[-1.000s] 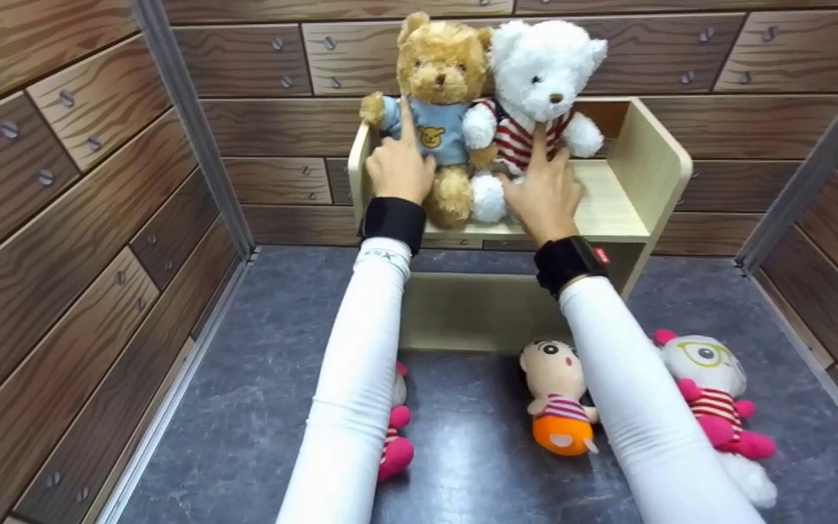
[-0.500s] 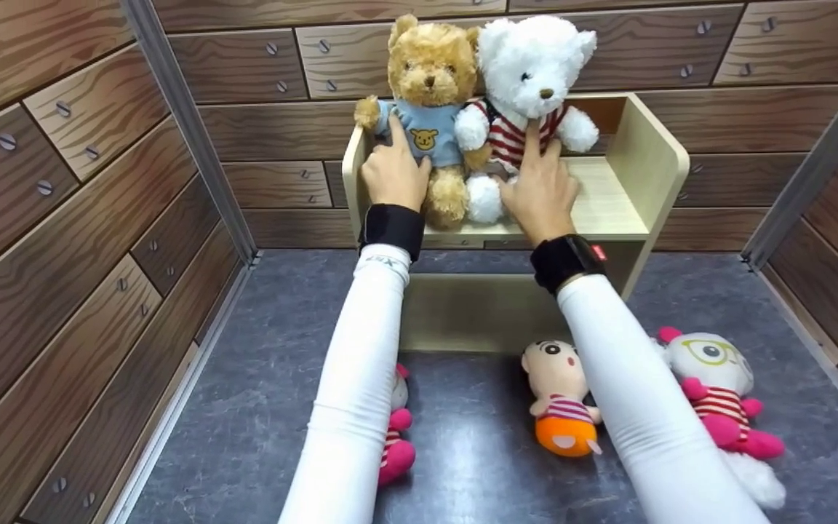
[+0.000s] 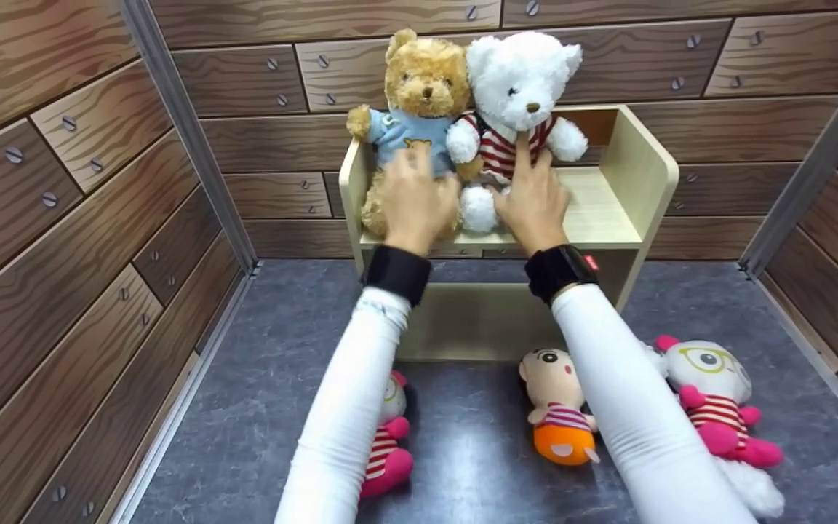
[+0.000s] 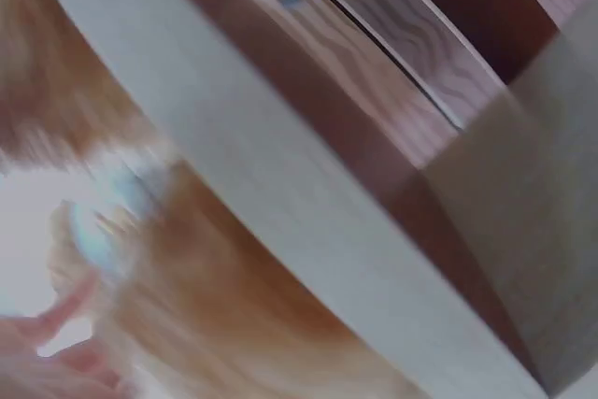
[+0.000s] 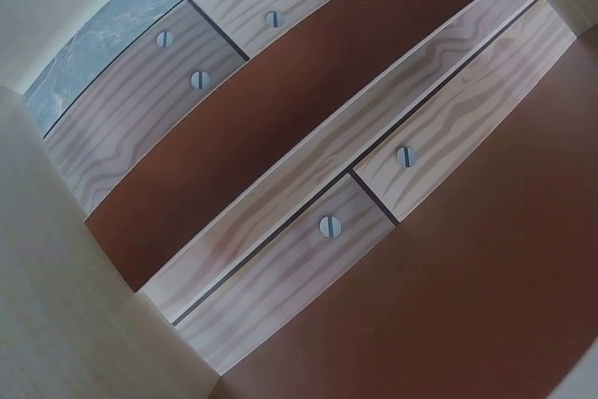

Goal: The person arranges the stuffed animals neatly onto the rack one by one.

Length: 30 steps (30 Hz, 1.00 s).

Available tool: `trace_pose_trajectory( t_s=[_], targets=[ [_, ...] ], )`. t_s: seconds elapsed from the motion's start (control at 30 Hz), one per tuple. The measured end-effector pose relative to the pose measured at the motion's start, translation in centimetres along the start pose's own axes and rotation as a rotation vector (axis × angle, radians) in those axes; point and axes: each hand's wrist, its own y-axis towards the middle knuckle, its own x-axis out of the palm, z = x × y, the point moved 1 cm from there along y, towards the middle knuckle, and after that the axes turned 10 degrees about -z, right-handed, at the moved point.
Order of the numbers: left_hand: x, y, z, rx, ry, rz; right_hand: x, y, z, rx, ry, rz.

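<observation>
A brown teddy bear (image 3: 426, 84) in a blue shirt sits at the left end of a small wooden shelf (image 3: 597, 211). My left hand (image 3: 419, 196), blurred by motion, is in front of its belly with fingers extended; contact is unclear. In the left wrist view, brown fur (image 4: 234, 287) and blurred fingertips (image 4: 70, 310) show beside the shelf edge. A white teddy bear (image 3: 524, 76) in a red-striped top leans against the brown one. My right hand (image 3: 535, 200) touches its chest with a straight index finger. The right wrist view shows no fingers.
On the floor lie a doll (image 3: 561, 407) with orange pants and a pink-and-white plush (image 3: 717, 393) with yellow glasses, right of my right arm. Another pink plush (image 3: 390, 444) is partly behind my left arm. Wood-patterned walls (image 3: 84, 240) enclose the space.
My left hand has left the brown bear's sleeve and moved right and down in front of its belly. My right hand keeps its finger on the white bear. The head view has shifted slightly.
</observation>
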Motion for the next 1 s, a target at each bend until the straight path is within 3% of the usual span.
trace_pose_trajectory(
  t_s=[0.1, 0.17, 0.3, 0.4, 0.7, 1.0],
  targets=[
    [1.1, -1.2, 1.3, 0.148, 0.026, -0.064, 0.0, -0.1, 0.0, 0.001, -0.014, 0.038],
    [2.0, -1.8, 1.7, 0.180, 0.060, -0.115, 0.1, -0.1, 0.0, -0.001, -0.025, 0.046],
    [3.3, -2.5, 1.9, 0.148, 0.155, -0.151, 0.2, -0.1, 0.1, -0.019, -0.031, 0.050],
    [3.6, -2.5, 1.9, 0.152, 0.145, -0.140, 0.2, 0.0, 0.4, -0.028, -0.012, 0.077],
    [3.5, -2.4, 1.7, 0.165, 0.108, -0.174, 0.3, -0.6, 1.5, -0.037, 0.159, 0.194],
    [2.9, -2.7, 1.2, 0.175, 0.130, -0.154, 0.6, -1.0, 1.4, -0.058, 0.361, 0.196]
  ],
)
